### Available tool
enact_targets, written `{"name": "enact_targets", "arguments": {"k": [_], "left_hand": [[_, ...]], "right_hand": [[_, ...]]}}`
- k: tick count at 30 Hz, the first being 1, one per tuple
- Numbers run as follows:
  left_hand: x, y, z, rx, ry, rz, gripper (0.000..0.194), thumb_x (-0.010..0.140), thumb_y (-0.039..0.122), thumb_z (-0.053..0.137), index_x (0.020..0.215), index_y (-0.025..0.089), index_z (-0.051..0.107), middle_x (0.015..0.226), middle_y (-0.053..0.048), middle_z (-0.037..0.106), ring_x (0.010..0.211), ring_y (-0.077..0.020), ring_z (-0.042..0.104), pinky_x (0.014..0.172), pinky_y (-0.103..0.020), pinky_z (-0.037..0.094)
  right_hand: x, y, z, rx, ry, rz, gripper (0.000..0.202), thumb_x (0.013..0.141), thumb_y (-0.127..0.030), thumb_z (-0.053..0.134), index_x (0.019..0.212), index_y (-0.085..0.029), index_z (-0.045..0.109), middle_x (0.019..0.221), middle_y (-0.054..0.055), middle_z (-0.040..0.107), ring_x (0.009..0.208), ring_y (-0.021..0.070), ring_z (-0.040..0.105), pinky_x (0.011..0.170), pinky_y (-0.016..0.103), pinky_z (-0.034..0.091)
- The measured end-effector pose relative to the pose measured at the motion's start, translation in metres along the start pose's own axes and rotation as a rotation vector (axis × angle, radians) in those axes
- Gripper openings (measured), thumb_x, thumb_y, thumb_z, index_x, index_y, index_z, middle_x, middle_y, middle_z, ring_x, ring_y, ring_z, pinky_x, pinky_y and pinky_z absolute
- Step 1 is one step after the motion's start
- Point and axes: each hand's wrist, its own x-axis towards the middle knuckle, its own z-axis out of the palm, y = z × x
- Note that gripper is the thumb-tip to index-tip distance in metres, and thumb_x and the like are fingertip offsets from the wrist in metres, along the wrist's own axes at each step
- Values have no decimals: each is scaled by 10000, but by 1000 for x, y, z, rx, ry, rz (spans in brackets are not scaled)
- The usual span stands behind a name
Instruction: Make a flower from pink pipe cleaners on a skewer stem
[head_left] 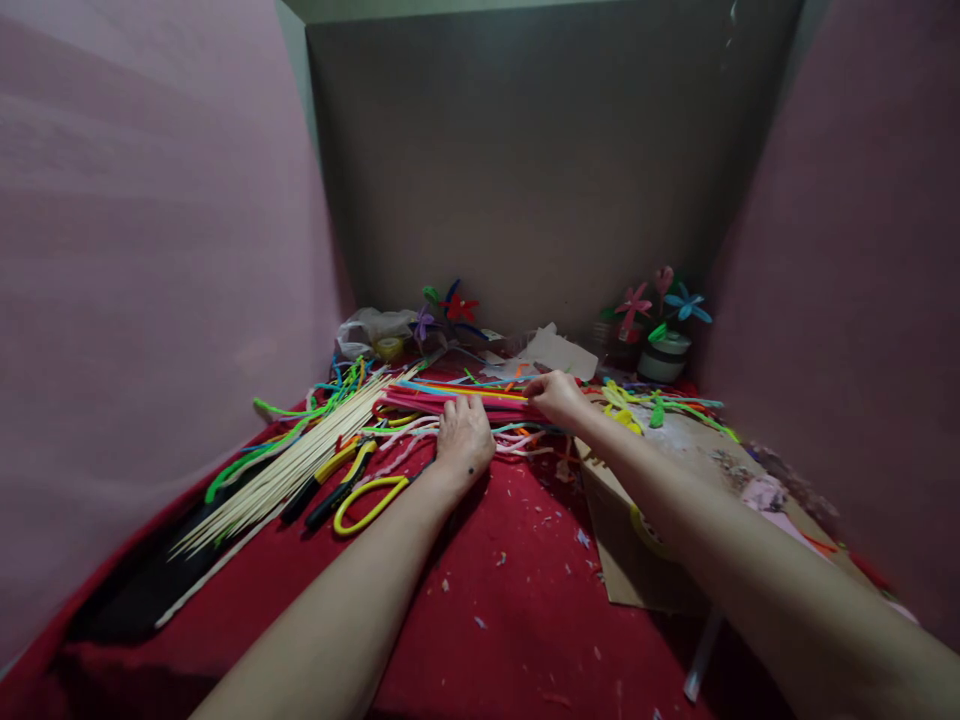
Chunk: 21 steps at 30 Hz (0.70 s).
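Long fuzzy craft stems in red, pink, yellow and blue (pixel 429 401) are laid in a bundle across the red cloth-covered table (pixel 517 590), near its far side. Bundle touched by both hands. Left hand (pixel 466 436): fingers curled over the near edge; grip cannot be told. Right hand (pixel 558 399): fingers bent in at the right part of the bundle; whether anything is pinched cannot be told. Pale thin wooden sticks (pixel 300 468) are spread at left, yellow-and-black-handled pliers (pixel 341 482) beside them, yellow-looped scissors (pixel 370 507) near the left wrist. Brown cardboard (pixel 626 560) is seen under the right forearm.
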Motion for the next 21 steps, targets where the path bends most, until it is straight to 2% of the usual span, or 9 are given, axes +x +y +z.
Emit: {"name": "enact_targets", "arguments": {"k": [5,9,14,17,21], "left_hand": [[1,-1,2,10,-5,23,331,769,121,425,1092,97,493,1053,-138,545,990,-254,465,834,-353,390],[1,-1,2,9,-6,53,344,768,126,422,1102,86,494,1040,-144,549,991,-261,460,832,-355,390],[4,-2,4,36,9,67,334,773,142,422,1092,87,504,1007,-157,546,978,-275,463,811,-372,395],[5,-3,5,71,9,83,295,774,148,420,1042,99,533,984,-150,548,958,-274,472,799,-369,401],[5,-4,5,94,-3,103,288,775,157,417,1030,104,539,969,-148,550,951,-270,479,790,-364,406]], "right_hand": [[-6,1,1,-76,-37,-7,255,673,-161,565,874,-200,718,799,30,705,753,153,623,635,196,423],[-11,2,-2,-171,-98,-7,232,671,-171,583,853,-219,718,838,41,705,798,169,628,671,205,426],[-25,-14,-7,-306,-145,-21,227,712,-166,559,879,-192,710,905,101,694,879,216,623,734,258,434],[-33,-25,-8,-362,-161,-47,207,684,-147,593,858,-142,706,924,150,683,936,255,604,795,305,423],[-38,-30,-6,-365,-167,-71,200,652,-180,645,839,-141,706,937,154,681,957,265,599,839,314,406]]}}
